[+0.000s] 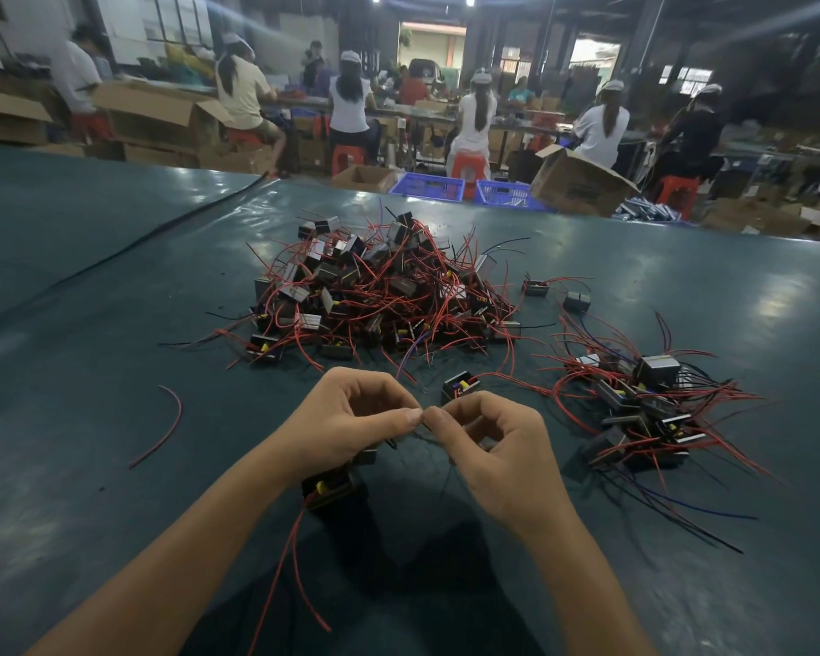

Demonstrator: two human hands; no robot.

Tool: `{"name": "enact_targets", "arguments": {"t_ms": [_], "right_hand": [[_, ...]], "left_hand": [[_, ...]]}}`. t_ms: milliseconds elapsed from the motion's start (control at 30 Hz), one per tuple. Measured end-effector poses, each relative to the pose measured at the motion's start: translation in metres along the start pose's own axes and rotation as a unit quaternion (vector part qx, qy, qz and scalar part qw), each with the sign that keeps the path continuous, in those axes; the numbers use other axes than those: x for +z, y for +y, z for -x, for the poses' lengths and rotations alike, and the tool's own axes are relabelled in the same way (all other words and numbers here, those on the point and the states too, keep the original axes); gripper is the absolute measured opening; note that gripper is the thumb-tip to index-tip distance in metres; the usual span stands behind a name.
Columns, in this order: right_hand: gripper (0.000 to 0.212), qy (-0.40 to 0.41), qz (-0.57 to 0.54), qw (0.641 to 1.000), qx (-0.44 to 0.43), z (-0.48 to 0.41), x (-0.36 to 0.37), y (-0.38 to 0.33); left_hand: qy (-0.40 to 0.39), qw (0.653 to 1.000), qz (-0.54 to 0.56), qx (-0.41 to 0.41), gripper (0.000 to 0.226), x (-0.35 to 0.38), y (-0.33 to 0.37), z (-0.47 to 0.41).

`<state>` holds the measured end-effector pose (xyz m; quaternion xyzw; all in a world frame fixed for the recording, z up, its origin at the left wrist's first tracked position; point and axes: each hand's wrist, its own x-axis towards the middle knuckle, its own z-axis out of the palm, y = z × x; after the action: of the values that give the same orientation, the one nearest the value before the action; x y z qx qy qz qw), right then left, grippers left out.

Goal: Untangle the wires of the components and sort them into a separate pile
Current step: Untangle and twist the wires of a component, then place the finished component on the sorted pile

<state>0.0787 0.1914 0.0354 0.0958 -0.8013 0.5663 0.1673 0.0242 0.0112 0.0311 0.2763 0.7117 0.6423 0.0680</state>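
A busy workshop fills the top of the frame, with workers [474, 116] seated at far benches; nearer, a wide dark green table [91, 324] carries everything. At lower left lies a loose wire [169, 426], red and alone, with much bare table around it. At centre sits the big pile [379, 295], small black blocks knotted in red leads.

Below it the hands meet fingertip to fingertip. The left hand [351, 419] pinches a thin dark wire [413, 435], and a component [330, 490] hangs under its palm, red leads trailing toward the bottom edge. The right hand [498, 452] pinches the same wire just beside the left.

The block looks light and rigid. The leads look limp, thin and likely to snag, so hold the body and draw each lead out gently, not by jerking.

Just above the right hand rests a lone component [460, 385]. At right the small pile [644, 409] spreads its leads, with open table beyond it for more. No table edge is near on that side.
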Motion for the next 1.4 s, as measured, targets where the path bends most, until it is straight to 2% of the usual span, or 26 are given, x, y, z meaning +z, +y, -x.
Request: {"name": "enact_targets", "arguments": {"t_ms": [67,167,300,367,500,600,700,800,933,1133,1300,1400], "right_hand": [[0.02,-0.003,-0.016,1.0,0.024,-0.001,0.001,-0.001],[0.025,0.007,-0.111,0.989,0.098,-0.003,0.002,-0.002],[0.029,0.071,-0.224,0.955,0.181,-0.006,0.0,-0.003],[0.032,0.099,-0.236,0.949,0.185,-0.007,-0.003,-0.003],[0.027,0.148,-0.18,0.961,0.146,-0.006,-0.006,-0.003],[0.028,0.167,-0.201,0.959,0.109,-0.005,-0.006,-0.006],[0.02,0.18,-0.24,0.949,0.091,-0.005,-0.008,-0.011],[0.019,0.192,-0.281,0.937,0.078,-0.005,-0.009,-0.013],[0.021,0.227,-0.315,0.921,0.022,-0.008,-0.017,-0.02],[0.021,0.306,-0.348,0.886,-0.005,-0.03,-0.043,-0.047],[0.007,0.395,-0.346,0.851,-0.031,-0.059,-0.07,-0.062],[0.012,0.454,-0.331,0.825,-0.057,-0.076,-0.084,-0.059]], "left_hand": [[0.002,1.0,-0.013,0.003,0.016,0.001,-0.002,0.0],[0.008,0.999,-0.029,0.009,0.009,0.005,-0.002,0.0],[0.048,0.999,-0.003,-0.008,0.032,0.005,-0.001,-0.002],[0.058,0.997,-0.049,-0.006,0.04,0.001,-0.003,-0.003],[0.062,0.98,-0.186,-0.013,0.039,-0.003,-0.012,-0.001],[0.071,0.964,-0.255,0.004,0.031,-0.004,-0.023,0.0],[0.08,0.948,-0.306,0.018,0.016,-0.007,-0.034,0.0],[0.066,0.938,-0.34,0.024,0.01,-0.009,-0.042,0.001],[0.083,0.942,-0.324,0.027,0.011,-0.009,-0.047,0.001],[0.09,0.944,-0.316,0.041,0.015,-0.008,-0.049,0.0],[0.087,0.923,-0.371,0.047,0.035,-0.006,-0.052,0.001],[0.068,0.907,-0.413,0.051,0.049,-0.006,-0.052,0.0]]}}
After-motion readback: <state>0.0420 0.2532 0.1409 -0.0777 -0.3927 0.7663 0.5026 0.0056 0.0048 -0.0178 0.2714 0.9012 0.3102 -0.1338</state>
